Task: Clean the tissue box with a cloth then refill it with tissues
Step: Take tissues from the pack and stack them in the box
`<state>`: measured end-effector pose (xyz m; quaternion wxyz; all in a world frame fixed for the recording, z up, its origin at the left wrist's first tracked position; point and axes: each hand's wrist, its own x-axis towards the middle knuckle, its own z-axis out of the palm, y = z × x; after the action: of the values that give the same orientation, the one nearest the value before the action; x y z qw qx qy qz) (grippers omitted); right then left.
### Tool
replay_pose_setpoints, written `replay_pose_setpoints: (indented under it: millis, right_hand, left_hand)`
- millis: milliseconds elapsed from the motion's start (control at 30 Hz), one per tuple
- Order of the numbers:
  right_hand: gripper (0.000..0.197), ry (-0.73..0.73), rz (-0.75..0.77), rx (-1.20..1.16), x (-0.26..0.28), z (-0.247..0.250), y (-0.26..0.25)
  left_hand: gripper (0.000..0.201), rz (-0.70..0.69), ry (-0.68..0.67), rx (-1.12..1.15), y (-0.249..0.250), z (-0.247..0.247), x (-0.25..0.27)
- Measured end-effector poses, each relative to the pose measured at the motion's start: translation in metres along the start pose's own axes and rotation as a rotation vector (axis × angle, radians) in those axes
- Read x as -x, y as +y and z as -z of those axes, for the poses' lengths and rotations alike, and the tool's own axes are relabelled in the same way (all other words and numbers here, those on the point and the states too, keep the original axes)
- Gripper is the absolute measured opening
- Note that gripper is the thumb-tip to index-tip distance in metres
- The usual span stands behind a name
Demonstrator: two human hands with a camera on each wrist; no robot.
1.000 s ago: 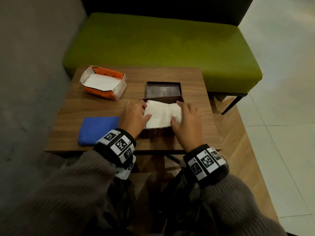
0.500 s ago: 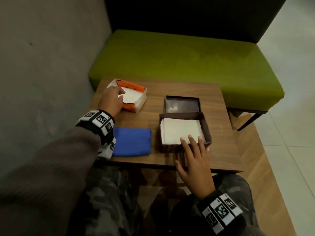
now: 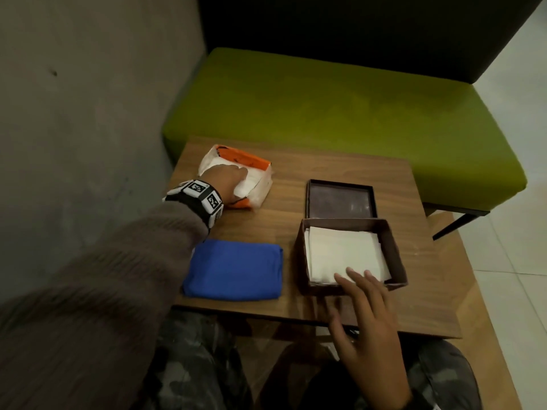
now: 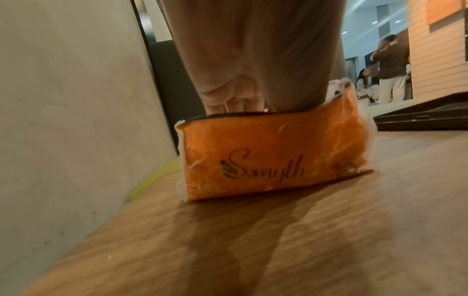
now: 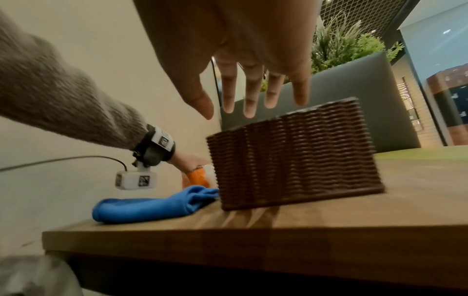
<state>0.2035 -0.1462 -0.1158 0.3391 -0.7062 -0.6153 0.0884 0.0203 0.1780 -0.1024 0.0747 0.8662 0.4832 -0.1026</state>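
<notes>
A dark brown woven tissue box [image 3: 396, 255] stands open at the table's near right with a flat stack of white tissues [image 3: 343, 253] inside. Its lid [image 3: 340, 199] lies just behind it. My right hand [image 3: 352, 294] hovers over the box's near rim with straight, spread fingers [image 5: 250, 96], apart from the box [image 5: 291, 160]. My left hand [image 3: 228, 179] reaches into the orange tissue pack [image 3: 251, 159] at the far left and grips the white tissues there. In the left wrist view its fingers [image 4: 240, 100] dip behind the pack's rim [image 4: 273, 158]. A folded blue cloth [image 3: 233, 270] lies left of the box.
The small wooden table [image 3: 340, 170] stands against a grey wall on the left. A green bench [image 3: 325, 105] runs behind it. My knees are under the table's near edge. People stand far off in the left wrist view.
Both hands left the tissues in the box. My left hand crossed to the orange pack and sank into it. My right hand drew back to the box's near rim.
</notes>
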Motion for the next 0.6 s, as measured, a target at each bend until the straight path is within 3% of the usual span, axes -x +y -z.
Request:
replay_pose_setpoints:
  millis: [200, 367, 600]
  right_hand:
    - [0.029, -0.153, 0.149, -0.107, -0.019, -0.015, -0.051]
    - [0.031, -0.228, 0.121, -0.099, -0.032, -0.037, -0.066]
    - [0.030, -0.218, 0.082, -0.060, -0.030, -0.043, -0.054]
  left_hand:
    - [0.034, -0.014, 0.008, 0.091, -0.009, 0.011, 0.005]
    - [0.028, 0.008, -0.048, 0.164, -0.015, 0.019, 0.007]
    - [0.027, -0.010, -0.102, 0.216, -0.017, 0.023, 0.010]
